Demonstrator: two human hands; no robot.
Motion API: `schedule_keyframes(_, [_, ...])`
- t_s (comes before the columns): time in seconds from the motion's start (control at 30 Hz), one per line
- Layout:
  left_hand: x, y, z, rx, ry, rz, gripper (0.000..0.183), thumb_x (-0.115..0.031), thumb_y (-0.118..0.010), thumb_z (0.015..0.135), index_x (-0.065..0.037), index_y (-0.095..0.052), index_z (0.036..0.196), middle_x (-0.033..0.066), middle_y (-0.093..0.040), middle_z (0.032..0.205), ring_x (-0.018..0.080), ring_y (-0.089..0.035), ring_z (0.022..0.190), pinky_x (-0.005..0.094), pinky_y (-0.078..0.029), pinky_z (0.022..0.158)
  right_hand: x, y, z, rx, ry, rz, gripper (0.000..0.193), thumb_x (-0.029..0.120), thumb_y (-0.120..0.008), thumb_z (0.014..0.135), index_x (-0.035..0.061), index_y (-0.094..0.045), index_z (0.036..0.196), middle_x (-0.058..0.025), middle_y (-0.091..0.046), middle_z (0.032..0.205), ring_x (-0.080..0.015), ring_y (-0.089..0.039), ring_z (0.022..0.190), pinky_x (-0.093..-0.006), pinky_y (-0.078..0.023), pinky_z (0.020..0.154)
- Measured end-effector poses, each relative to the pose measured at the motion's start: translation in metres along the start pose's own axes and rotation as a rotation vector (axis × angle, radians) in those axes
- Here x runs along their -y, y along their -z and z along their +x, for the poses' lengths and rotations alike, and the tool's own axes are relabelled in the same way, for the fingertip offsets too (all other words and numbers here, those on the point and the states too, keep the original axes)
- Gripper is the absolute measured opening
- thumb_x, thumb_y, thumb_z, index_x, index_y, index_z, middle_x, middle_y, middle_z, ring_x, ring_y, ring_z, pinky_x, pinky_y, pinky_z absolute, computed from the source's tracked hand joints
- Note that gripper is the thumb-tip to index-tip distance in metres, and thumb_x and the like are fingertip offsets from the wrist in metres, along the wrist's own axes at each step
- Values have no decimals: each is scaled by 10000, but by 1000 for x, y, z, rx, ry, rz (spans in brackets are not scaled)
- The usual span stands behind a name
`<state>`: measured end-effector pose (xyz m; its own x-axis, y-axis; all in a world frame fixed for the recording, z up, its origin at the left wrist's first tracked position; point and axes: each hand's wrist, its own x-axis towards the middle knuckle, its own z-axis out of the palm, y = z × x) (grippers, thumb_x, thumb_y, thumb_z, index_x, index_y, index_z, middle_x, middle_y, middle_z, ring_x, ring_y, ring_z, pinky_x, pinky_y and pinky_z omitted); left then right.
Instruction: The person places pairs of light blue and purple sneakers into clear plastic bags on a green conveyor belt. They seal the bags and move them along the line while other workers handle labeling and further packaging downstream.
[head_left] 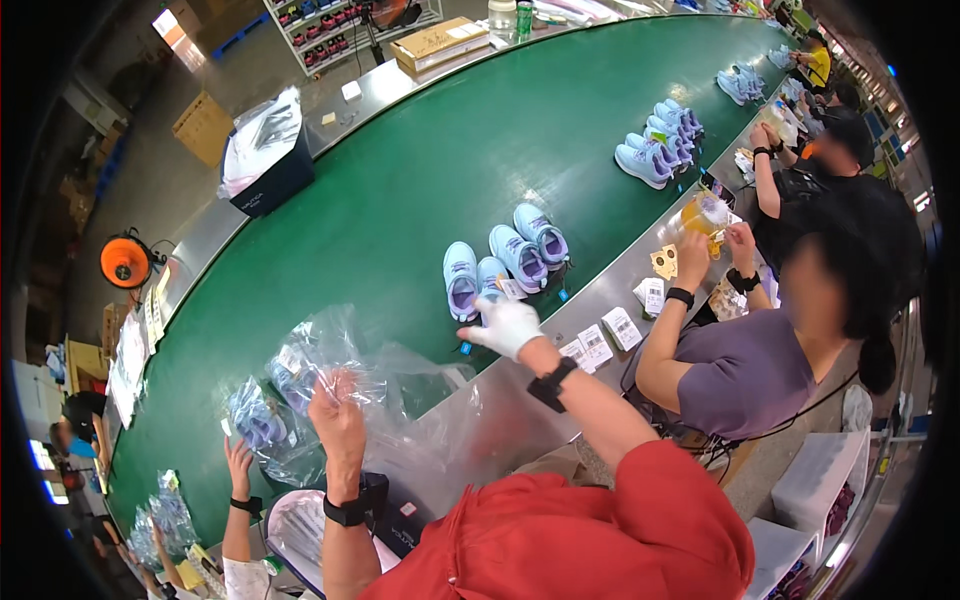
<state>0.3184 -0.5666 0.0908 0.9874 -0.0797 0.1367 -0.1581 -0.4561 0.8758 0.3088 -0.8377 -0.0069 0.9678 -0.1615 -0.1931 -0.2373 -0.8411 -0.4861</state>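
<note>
My left hand (338, 412) is closed on a clear plastic bag (390, 385), which spreads loosely over the bench edge and the belt. My right hand (508, 328), in a white glove, is at the heel of a light-blue sneaker (490, 272) with purple lining. Its fingers lie over the shoe's collar, and the thumb points left toward the neighbouring sneaker (460, 275). Just beyond stand two more sneakers (528, 245) of the same kind, with a paper tag (511, 289) beside them. Bagged sneakers (258, 415) lie left of my left hand.
A green conveyor belt (400, 190) runs across, carrying more sneakers (660, 145) at the far right. A dark bin (270, 165) stands at its far edge. On my right a co-worker's hands (693, 260) work above stacked tags (622, 328); another person's hand (237, 468) reaches in at left.
</note>
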Motion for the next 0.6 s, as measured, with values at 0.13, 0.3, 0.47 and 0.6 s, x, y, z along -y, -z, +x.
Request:
schedule_keyframes(0.13, [1,-8,4,4,43,70,159,-128,-541,906,19,-592,878,3,-537,680,70,-435,621,242,-357,544,5,-72,38,57,-56,-183,504,510,-663,728,85,-573,983,-166,-621,898,-311,-623,863,-422,-493,735])
schedule_keyframes(0.3, [24,0,6,7,101,93,175,-139,-534,894,13,-553,809,-9,-489,656,76,-406,631,258,-353,556,-5,-67,36,-113,-23,-127,384,459,-654,754,99,-639,888,-145,-620,878,-301,-620,844,-410,-486,720])
schedule_keyframes(0.47, [42,12,12,-14,168,-25,155,-123,-519,869,7,-543,789,-13,-479,665,76,-399,645,264,-343,555,0,3,12,-88,-56,662,412,450,-658,785,50,-638,882,-97,-641,812,-217,-627,796,-354,-499,674])
schedule_keyframes(0.6, [21,13,14,-3,338,-148,151,-135,-547,869,-2,-564,800,-21,-493,679,79,-407,649,254,-357,570,27,61,-38,43,121,1715,688,558,-669,754,-3,-553,1136,-60,-640,987,-146,-620,896,-288,-524,768])
